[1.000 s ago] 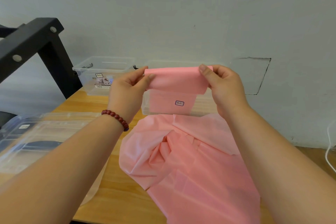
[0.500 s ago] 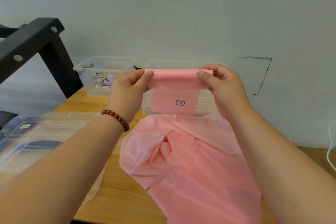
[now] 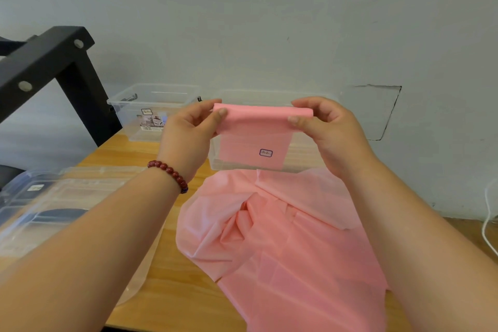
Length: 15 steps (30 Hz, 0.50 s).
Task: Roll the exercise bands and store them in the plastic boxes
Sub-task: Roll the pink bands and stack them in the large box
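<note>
Your left hand (image 3: 188, 140) and right hand (image 3: 331, 132) pinched the rolled top edge of the pink exercise band (image 3: 253, 127), raised before a clear plastic box (image 3: 301, 153) (loose length pooled on the wooden table (image 3: 167, 291)).

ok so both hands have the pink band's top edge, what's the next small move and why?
Probably roll the folded edge one turn down the pink band. The left hand and right hand each pinch an end of it; only a slim fold is wound, and most of the band lies crumpled on the table. Too early for the clear box.
</note>
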Tool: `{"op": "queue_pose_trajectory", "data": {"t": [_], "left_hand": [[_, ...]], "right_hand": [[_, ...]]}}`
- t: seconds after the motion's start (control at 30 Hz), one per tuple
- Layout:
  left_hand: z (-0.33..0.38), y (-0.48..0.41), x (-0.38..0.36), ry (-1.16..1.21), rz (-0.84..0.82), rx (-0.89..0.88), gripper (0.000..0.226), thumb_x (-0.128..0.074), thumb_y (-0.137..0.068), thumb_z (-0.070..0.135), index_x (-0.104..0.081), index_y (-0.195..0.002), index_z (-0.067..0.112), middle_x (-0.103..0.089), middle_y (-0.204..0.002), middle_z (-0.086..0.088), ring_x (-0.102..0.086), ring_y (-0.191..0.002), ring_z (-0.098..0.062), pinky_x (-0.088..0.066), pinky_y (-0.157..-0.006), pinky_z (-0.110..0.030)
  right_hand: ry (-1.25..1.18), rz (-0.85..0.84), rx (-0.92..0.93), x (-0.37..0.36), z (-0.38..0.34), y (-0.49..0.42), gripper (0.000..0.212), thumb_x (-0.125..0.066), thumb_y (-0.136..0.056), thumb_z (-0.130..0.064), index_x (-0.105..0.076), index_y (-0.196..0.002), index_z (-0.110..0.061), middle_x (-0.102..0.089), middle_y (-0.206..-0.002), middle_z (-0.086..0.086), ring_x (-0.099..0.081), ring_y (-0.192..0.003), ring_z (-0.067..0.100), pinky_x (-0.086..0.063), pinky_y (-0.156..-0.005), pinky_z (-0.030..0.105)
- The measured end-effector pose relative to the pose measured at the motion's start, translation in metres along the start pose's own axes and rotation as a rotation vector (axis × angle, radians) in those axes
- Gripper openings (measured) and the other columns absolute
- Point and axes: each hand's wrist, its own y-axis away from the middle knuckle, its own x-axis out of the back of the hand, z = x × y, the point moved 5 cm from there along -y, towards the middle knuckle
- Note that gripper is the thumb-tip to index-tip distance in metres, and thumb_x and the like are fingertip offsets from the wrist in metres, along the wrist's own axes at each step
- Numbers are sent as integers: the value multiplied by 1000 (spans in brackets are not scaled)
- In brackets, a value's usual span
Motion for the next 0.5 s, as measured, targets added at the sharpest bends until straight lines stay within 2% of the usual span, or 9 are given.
{"op": "queue_pose_trajectory", "data": {"t": [0.1,0.2,0.3,0.4,0.5], "left_hand": [[-2,0,0,6,-41,9,27,-65,-91,15,-64,-118,21,-69,-95,3,-67,-84,0,-56,-83,-21],[-5,-1,1,-26,-87,3,29,-72,-85,17,-66,-108,34,-71,-105,-1,-69,-96,-11,-53,-95,-33],[-5,-1,2,-23,-97,9,24,-71,-86,18,-67,-103,36,-70,-108,-8,-68,-98,-18,-53,-96,-40],[-4,-1,1,-40,-91,12,13,-69,-89,23,-70,-100,30,-70,-104,-9,-69,-94,-16,-55,-91,-37],[-2,0,0,-31,-76,14,9,-65,-91,22,-68,-99,25,-69,-103,-13,-68,-85,-8,-57,-84,-28]], "right_hand": [[-2,37,-4,1,-1,0,18,-72,-83,-9,-70,-91,-25,-66,-86,-2,-61,-82,11,-49,-85,30],[15,54,2,1,-3,-1,11,-72,-85,-14,-70,-89,-25,-64,-78,-7,-59,-76,7,-48,-81,29],[37,81,-2,1,-3,-3,8,-72,-86,-22,-69,-84,-30,-58,-74,-5,-56,-73,10,-47,-81,31],[35,84,-12,1,-1,-3,7,-71,-86,-24,-68,-84,-30,-59,-75,-3,-55,-73,13,-47,-80,33],[-4,7,-30,-1,3,0,22,-73,-83,-13,-66,-98,-28,-63,-82,-4,-60,-73,6,-47,-74,21]]}}
